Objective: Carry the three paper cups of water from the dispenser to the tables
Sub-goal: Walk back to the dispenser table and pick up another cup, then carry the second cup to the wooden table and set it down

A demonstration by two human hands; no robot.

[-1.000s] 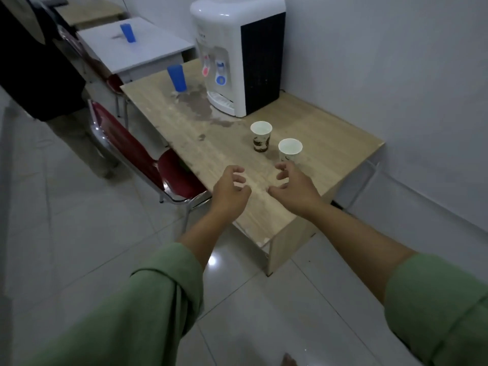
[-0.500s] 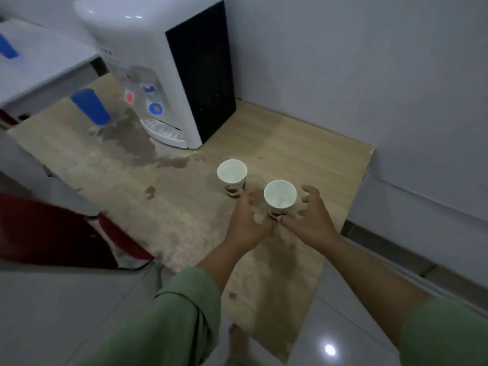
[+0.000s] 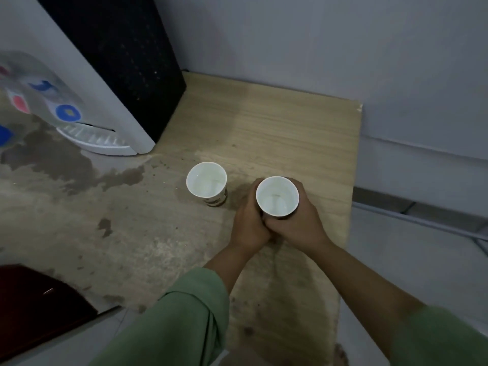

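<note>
Green sleeves lead to the left hand and right hand, both wrapped around one upright white paper cup near the right end of the light wooden table. A second white paper cup stands free, just left of the held one. Farther left stands the white-and-black water dispenser, with a wet patch before it.

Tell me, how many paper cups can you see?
2. One cup stands alone on the table; the other cup sits between both hands. A third may be out of view.
</note>
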